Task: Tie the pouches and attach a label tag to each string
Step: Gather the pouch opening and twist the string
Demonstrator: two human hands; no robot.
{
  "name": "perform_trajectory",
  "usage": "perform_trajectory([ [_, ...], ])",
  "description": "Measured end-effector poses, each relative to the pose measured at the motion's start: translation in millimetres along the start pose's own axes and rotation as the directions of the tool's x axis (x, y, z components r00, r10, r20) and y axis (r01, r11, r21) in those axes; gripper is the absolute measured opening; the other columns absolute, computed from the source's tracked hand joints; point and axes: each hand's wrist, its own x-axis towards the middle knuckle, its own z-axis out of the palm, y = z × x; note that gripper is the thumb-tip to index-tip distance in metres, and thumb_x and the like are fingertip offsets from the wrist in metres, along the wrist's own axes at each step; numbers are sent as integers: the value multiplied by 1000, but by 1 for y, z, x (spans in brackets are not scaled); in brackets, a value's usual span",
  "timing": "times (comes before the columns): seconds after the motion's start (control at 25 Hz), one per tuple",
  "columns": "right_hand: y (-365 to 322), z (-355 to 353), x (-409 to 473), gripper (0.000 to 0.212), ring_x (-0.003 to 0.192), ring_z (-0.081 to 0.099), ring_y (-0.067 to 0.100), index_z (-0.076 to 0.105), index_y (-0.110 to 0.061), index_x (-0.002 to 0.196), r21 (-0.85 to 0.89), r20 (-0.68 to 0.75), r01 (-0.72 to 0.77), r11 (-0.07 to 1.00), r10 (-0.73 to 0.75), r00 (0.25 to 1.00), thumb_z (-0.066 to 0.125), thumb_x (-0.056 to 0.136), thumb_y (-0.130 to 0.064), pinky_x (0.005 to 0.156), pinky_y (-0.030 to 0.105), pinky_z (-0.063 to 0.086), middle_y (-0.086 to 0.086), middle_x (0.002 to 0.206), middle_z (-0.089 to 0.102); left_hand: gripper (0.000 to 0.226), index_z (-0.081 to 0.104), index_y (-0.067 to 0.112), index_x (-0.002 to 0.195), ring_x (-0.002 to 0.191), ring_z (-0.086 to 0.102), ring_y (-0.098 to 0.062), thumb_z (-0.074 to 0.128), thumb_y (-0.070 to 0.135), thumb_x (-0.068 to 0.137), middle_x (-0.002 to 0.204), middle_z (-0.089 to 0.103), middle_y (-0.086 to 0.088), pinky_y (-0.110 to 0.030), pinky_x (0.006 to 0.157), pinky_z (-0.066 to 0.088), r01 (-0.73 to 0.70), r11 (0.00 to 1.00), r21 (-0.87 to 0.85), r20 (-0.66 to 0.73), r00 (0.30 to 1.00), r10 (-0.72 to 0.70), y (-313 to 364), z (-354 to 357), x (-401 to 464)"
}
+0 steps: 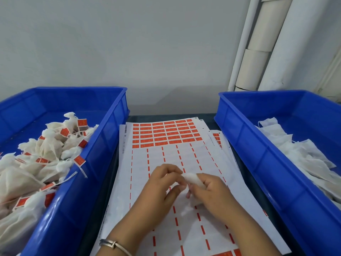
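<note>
Two hands, left hand and right hand each in pinching grip on one pouch, two blue bins

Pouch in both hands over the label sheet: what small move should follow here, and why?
Probably finish cinching the pouch, then peel a red label from the sheet. Both the left hand and right hand pinch it, no tag shows on it, and the nearer label rows are already stripped.
</note>
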Motion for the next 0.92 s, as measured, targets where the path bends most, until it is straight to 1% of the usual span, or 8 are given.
perform_trajectory([
  [0.12,2,7,-2,16,84,62,5,64,-33,88,-34,133,100,994,-95,986,49,95,-34,74,20,54,-10,85,66,33,48,51,81,112,31,26,55,21,92,113,39,44,6,87,24,-26,1000,-13,-28,999,26,1,2,0],
  [0.28,-5,10,-5,23,75,61,2,65,-43,79,72,203,162,984,-173,964,55,90,-25,63,13,49,-12,78,65,24,52,44,82,91,52,14,51,24,94,90,59,27,-2,72,41,99,984,-148,-28,994,-105,2,7,0],
  [0.4,-6,12,-6,12,64,55,5,66,-25,76,91,177,195,976,-209,962,59,86,-26,58,17,45,0,73,63,18,49,37,80,79,54,7,46,28,96,77,58,18,-8,63,46,209,957,-202,-3,977,-214,1,6,0],
  [0.52,-3,18,-6,17,56,45,7,60,-10,68,90,130,243,966,-253,959,57,75,-25,51,21,38,3,61,53,19,47,35,81,72,54,0,42,29,97,76,58,18,-14,60,46,255,938,-233,8,965,-261,3,8,-2],
  [0.6,-3,20,-6,12,51,41,5,56,-15,61,90,63,274,958,-280,958,58,71,-21,48,19,34,-4,54,48,18,47,31,82,69,54,0,41,26,98,75,58,18,-14,58,45,271,916,-297,-11,958,-287,7,9,-2],
  [0.72,-5,22,-9,8,53,46,10,58,-23,61,56,-54,309,949,-306,950,60,69,-25,46,22,39,1,58,53,20,51,27,80,63,52,4,45,19,97,69,58,19,-11,55,42,275,868,-413,-67,942,-330,12,13,0],
  [0.8,-6,23,-10,3,60,54,12,60,-31,66,47,-102,301,952,-295,950,61,68,-30,49,19,45,-4,67,60,19,55,24,79,62,53,4,48,18,95,67,59,17,-10,55,43,289,838,-463,-111,919,-378,12,14,1],
  [0.92,-6,20,-8,16,76,61,3,60,-38,76,70,-119,268,961,-259,959,72,72,-27,59,14,50,-20,80,64,16,58,22,79,65,58,-1,52,19,94,70,63,11,-9,55,46,350,782,-516,-106,880,-464,8,14,3],
])
